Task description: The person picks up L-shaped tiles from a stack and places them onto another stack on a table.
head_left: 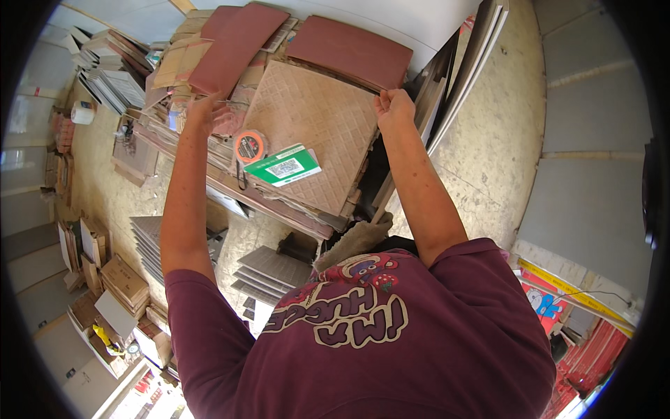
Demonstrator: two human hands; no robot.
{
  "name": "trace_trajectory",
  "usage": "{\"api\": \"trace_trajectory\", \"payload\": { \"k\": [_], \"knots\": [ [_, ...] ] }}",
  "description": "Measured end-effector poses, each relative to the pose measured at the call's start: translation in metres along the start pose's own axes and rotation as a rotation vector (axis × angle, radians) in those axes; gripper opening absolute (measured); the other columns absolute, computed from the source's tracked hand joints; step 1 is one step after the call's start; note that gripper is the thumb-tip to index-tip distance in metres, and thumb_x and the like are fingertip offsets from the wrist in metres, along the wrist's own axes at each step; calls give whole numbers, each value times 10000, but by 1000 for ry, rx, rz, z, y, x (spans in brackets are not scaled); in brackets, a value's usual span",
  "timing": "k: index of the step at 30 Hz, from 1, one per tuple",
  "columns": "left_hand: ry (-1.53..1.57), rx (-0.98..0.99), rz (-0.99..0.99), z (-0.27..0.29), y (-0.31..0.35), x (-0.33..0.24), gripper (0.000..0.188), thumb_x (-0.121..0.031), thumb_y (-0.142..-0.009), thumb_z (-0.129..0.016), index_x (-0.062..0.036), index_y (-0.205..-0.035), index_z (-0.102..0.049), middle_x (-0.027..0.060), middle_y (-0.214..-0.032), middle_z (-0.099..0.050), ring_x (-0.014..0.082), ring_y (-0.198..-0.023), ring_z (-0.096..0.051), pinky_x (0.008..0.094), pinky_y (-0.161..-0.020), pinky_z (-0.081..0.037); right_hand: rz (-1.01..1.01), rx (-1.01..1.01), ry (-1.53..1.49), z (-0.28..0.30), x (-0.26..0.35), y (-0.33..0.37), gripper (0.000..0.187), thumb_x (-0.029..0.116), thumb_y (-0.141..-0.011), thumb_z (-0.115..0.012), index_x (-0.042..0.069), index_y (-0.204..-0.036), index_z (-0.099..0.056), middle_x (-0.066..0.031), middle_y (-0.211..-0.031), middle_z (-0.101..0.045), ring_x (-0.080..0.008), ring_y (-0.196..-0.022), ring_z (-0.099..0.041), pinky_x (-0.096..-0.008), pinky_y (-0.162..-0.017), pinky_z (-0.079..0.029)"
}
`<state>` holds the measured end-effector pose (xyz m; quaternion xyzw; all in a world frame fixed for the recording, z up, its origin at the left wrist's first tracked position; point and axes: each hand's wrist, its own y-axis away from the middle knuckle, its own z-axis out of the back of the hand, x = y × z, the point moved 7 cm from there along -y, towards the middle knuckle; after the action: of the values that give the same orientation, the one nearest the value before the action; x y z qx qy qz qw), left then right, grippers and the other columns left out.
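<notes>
A large tan square board with a raised lattice pattern [314, 119] lies on a stack in front of me. My left hand [204, 114] is beyond its left side, fingers stretched over crumpled clear plastic [229, 120], beside a long dark red sheet [241, 43]. At the board's far right corner, my right hand [395, 108] has its fingers curled in; what they hold, if anything, is hidden. Another dark red sheet [349, 52] lies just beyond that hand. On the board rest an orange-and-black tape measure [250, 146] and a green-and-white card [284, 166] with a square code.
Tall dark and white panels [469, 66] lean to the right of the stack. Grey tiles [269, 272] are piled close to my body. Cardboard boxes [125, 281] stand at the lower left, and thin panels [115, 77] lie in heaps at the far left.
</notes>
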<state>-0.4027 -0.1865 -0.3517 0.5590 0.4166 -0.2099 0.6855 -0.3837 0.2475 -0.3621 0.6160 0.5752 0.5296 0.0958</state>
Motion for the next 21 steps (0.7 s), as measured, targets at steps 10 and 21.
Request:
{"api": "trace_trajectory", "payload": {
  "k": [10,21],
  "knots": [
    [-314,-213,-156,18,23,-11,573,-312,-724,-651,-51,-1192,-446,145,-1151,-460,275,-1023,-470,426,-739,-471,21,28,-191,-7,5,-3,247,59,-837,-537,51,-1080,-493,-34,-903,-506,-108,-752,-510,-269,-696,-471],
    [-517,-298,-552,13,26,-34,458,-261,-745,-627,-36,-1130,-521,81,-1012,-556,141,-834,-538,266,-624,-451,-16,133,-221,-21,5,6,251,94,-851,-534,-13,-1072,-481,-112,-1054,-506,-216,-969,-514,-317,-878,-435]
  ]
}}
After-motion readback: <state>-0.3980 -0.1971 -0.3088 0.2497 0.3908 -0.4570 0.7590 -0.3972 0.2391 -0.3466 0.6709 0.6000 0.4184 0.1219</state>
